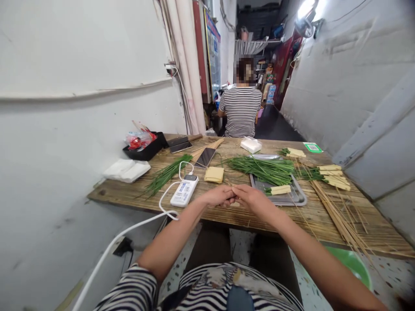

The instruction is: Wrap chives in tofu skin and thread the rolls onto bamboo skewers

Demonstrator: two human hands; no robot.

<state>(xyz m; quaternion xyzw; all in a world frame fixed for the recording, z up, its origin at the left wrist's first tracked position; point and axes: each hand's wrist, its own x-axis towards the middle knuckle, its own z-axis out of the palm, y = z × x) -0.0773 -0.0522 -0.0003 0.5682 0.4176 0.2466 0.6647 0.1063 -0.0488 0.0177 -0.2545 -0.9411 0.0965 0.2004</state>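
Note:
My left hand [219, 195] and my right hand [247, 195] meet at the table's front edge, fingers curled and pressed together. Whatever lies between them is mostly hidden; only a small pale-green tip seems to show beyond the fingertips. Just past my left hand is a folded stack of yellow tofu sheets [214, 174]. Right of my hands, a grey metal tray [300, 199] carries a heap of green chives [267, 169] and a skewered tofu roll [280, 190] with chives inside. More tofu rolls [335, 178] on sticks lie farther right.
Loose bamboo skewers [333, 211] overhang the right front edge above a green basin [352, 264]. Leftward are a cabled white power bank [184, 193], more chives [168, 175], a phone [205, 157], napkins [126, 170] and a black box [145, 151]. A person [242, 110] sits beyond the table [129, 192].

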